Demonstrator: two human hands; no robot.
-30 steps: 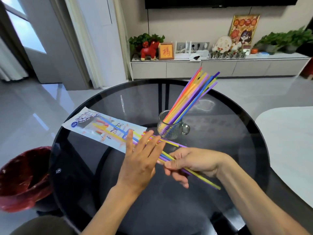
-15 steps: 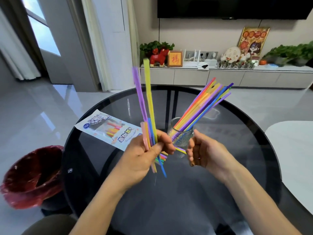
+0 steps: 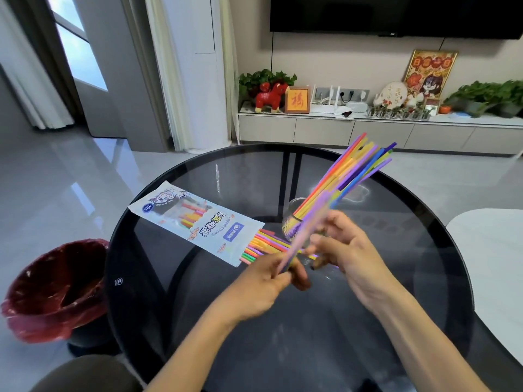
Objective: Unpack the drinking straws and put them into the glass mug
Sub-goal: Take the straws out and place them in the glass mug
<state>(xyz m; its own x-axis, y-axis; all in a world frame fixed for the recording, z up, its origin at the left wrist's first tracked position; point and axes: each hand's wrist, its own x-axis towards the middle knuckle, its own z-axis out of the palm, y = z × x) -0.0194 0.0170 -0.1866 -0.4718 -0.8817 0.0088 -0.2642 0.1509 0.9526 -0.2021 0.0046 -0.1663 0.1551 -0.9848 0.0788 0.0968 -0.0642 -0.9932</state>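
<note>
A glass mug [image 3: 290, 219] stands mid-table, with several coloured straws [image 3: 356, 168] leaning out of it to the upper right. My left hand [image 3: 263, 284] pinches the lower end of a small bundle of straws [image 3: 307, 230], blurred by motion and tilted toward the mug. My right hand [image 3: 342, 250] is just in front of the mug, fingers curled around the same bundle higher up. The white straw packet [image 3: 195, 222] lies flat to the left, with more straws [image 3: 266, 244] poking out of its open end.
The round dark glass table [image 3: 198, 306] carries everything. A bin with a red liner [image 3: 53, 290] stands on the floor at the left. A white tabletop edge [image 3: 486, 267] is at the right. A TV cabinet with ornaments lines the far wall.
My left hand has lifted a bundle of straws from the table and swung it from upright to leaning right toward the mug. My right hand has come in beside the mug and closed on the bundle.
</note>
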